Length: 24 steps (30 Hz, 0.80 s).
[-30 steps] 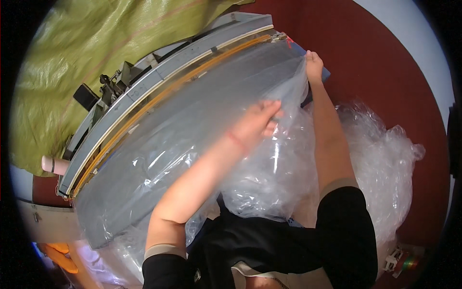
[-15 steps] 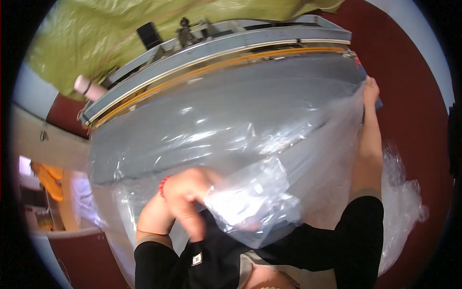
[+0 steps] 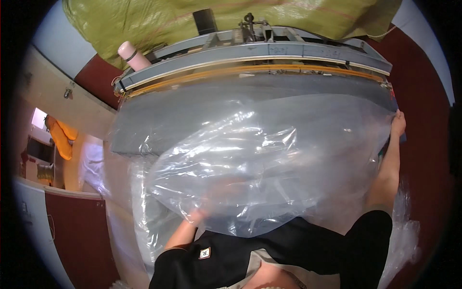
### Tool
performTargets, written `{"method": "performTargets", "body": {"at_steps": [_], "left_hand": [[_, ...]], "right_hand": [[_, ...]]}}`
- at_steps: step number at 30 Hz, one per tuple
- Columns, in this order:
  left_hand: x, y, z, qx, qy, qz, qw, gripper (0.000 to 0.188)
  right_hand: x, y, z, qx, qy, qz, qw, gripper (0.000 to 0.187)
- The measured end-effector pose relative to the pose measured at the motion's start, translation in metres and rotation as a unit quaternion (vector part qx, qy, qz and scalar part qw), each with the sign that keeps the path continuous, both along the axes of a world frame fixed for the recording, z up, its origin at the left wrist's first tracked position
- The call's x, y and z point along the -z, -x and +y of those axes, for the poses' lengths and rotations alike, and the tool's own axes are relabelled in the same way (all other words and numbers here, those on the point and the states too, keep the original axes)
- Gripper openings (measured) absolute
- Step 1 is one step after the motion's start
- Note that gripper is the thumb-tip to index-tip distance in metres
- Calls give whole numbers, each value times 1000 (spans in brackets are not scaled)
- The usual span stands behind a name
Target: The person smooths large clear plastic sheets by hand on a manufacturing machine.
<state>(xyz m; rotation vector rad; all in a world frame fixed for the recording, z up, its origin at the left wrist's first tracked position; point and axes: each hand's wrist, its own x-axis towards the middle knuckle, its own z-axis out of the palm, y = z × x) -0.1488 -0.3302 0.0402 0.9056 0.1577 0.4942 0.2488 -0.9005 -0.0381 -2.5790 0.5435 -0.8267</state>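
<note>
A large sheet of clear plastic film (image 3: 293, 159) billows across the grey worktop (image 3: 159, 113) in front of me. At the far right corner of the worktop, my right hand (image 3: 398, 124) is closed on the film's edge, arm stretched out. My left hand (image 3: 219, 193) is under the raised film near my chest, at the left of centre. It shows only as a blurred shape through the plastic, so its fingers cannot be made out. Folds of film hang over the near side of the worktop.
A long grey metal frame (image 3: 284, 50) with an orange strip (image 3: 231, 71) runs along the worktop's back. A pink bottle (image 3: 133, 56) lies at its left end. Green sheeting (image 3: 159, 19) covers what is behind. Orange shoes or gloves (image 3: 61, 139) are inside a cabinet at left.
My left hand has moved from above the bunched film to beneath it. The bunched film has spread into a wide billow. My right hand still grips the edge; the view has shifted.
</note>
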Motion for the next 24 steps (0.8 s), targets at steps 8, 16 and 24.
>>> {"method": "performTargets", "body": {"at_steps": [8, 16, 24], "left_hand": [[-20, 49, 196, -424, -45, -14, 904, 13], [-136, 2, 356, -348, -729, 465, 362, 31], [-54, -109, 170, 60, -880, 75, 466, 52]], "right_hand": [[1, 7, -1, 13, 11, 18, 1000, 38], [8, -7, -1, -24, 38, 52, 998, 40], [-2, 10, 2, -5, 54, 37, 998, 38]]}}
